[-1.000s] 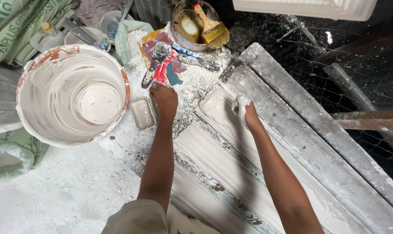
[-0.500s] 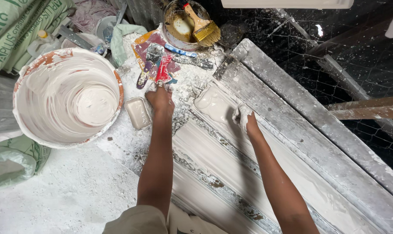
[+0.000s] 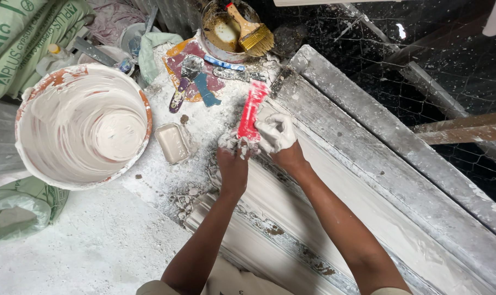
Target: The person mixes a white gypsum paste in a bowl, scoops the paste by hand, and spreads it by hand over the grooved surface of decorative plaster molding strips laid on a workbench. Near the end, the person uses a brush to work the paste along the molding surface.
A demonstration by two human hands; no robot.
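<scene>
We hold a red scraper (image 3: pixel 251 111) between our two hands at the near end of a long white plaster moulding (image 3: pixel 313 218) that runs diagonally toward the lower right. Our left hand (image 3: pixel 232 155) closes around the lower end of the scraper, fingers caked in wet plaster. Our right hand (image 3: pixel 277 134), coated white, is clamped against the scraper's side just beside the left, so the two hands meet on the tool. The scraper looks light, thin and stiff, probably plastic, and we judge it slippery with wet plaster; the firmest hold seems to be the lower end, where the left hand already grips. The moulding looks heavy and brittle, its surface smooth, with chipped patches along the near edge.

To the left stands a large white bucket (image 3: pixel 40 158) smeared inside with plaster. Between it and the hands lies a small rectangular tub (image 3: pixel 173 143). Further up lie putty knives (image 3: pixel 181 84) on a stained board, and a round tin (image 3: pixel 215 46) holding a yellow brush (image 3: pixel 252 33). Green sacks (image 3: pixel 18 38) are stacked at the upper left. The floor (image 3: pixel 67 251) is thick with white dust; to the right, wire mesh (image 3: pixel 423 71) covers a dark surface.
</scene>
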